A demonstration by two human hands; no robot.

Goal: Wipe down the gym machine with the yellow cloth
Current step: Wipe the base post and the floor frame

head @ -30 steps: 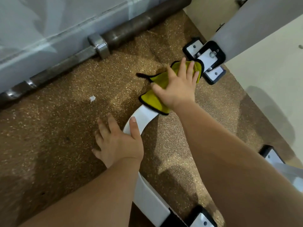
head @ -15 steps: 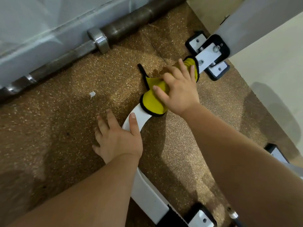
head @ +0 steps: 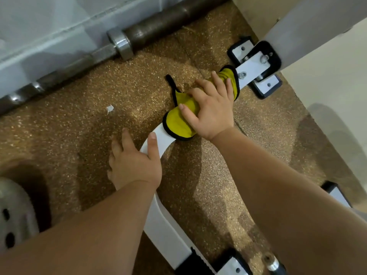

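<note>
Since a second ago we see the right hand (head: 210, 114) change from lying flat with spread fingers to curling them down over the yellow cloth (head: 178, 124). The cloth has bunched up under it. The left hand (head: 135, 167) has stayed put.

We are looking down from head height at a speckled brown rubber floor (head: 59, 135). A curved white bar (head: 162, 140), part of the gym machine's base, runs from the bottom of the view up to a bolted bracket (head: 255, 65) at the upper right. The cloth, yellow with a black hem, is draped over the far stretch of this bar. Its far end lies just beside the bracket, and a loose black-edged corner trails onto the floor. The right hand grips the cloth, with fingers wrapped over the far side of the bar and the thumb pressing on the near side.

The left hand is spread open and holds nothing. Its fingers rest on the floor and its thumb lies along the top of the bar, just short of the cloth.

A barbell (head: 123, 43) lies along the wall, a scrap of paper (head: 109, 109) sits on the floor, and a weight plate (head: 14, 211) shows at the lower left.

We judge the wipe to be partway along the bar. Pushed further, the hem could catch on the bracket's bolts (head: 242, 74), or the fingertips could knock against them. The trailing corner may drag floor grit onto the bar. A stroke pulled back would run into the left thumb.
</note>
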